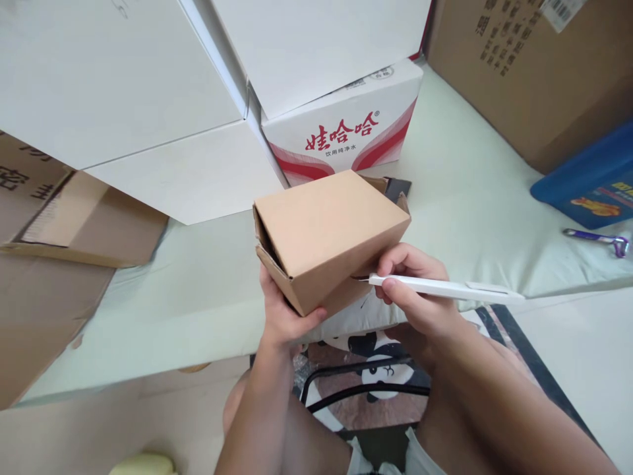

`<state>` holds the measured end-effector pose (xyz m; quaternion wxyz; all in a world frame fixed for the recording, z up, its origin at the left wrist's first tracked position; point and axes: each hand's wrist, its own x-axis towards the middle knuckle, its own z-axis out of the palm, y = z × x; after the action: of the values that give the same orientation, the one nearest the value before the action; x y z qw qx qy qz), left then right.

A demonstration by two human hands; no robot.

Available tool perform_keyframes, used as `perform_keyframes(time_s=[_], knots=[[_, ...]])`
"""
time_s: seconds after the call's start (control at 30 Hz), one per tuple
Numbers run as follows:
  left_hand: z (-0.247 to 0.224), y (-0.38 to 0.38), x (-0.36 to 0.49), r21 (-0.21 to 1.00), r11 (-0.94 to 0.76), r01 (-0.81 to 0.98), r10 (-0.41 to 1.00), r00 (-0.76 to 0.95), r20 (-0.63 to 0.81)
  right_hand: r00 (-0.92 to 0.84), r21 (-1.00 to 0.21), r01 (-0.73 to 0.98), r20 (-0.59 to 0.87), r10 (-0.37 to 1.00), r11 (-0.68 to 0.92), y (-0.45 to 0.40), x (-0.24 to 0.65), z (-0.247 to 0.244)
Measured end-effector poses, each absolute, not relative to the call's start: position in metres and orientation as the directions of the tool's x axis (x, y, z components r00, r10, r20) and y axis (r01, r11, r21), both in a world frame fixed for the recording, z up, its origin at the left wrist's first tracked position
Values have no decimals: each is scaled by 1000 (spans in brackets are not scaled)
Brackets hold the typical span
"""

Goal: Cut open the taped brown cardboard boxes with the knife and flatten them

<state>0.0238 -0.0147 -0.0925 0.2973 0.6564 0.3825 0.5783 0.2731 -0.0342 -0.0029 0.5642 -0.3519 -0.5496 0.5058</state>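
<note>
A small brown cardboard box [331,221] is tilted in front of me, above the edge of the pale green padded surface. My left hand [287,310] supports its lower left corner, with the thumb on the near side and the other fingers hidden beneath. Loose flaps stand slightly apart at the box's left end and far right corner. Between thumb and fingers, my right hand [413,284] pinches a slim white pen [445,287]. The pen's thin dark tip points left and meets the near side of the box, beside a short dark mark.
Large white boxes [123,79] and a red-and-white water carton [346,132] stand behind. Brown cartons [534,79] flank both sides. At right are a blue container [593,178] and a purple-handled razor [596,236]. Below is a black metal frame [366,389].
</note>
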Motion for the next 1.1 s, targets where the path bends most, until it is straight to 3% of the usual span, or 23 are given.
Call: perform_keyframes(time_s=[1.1], knots=[[-81,-10,29,803,-576,155,817,66,573,-60,-978,-104,190,980,183,-31,274,-11]])
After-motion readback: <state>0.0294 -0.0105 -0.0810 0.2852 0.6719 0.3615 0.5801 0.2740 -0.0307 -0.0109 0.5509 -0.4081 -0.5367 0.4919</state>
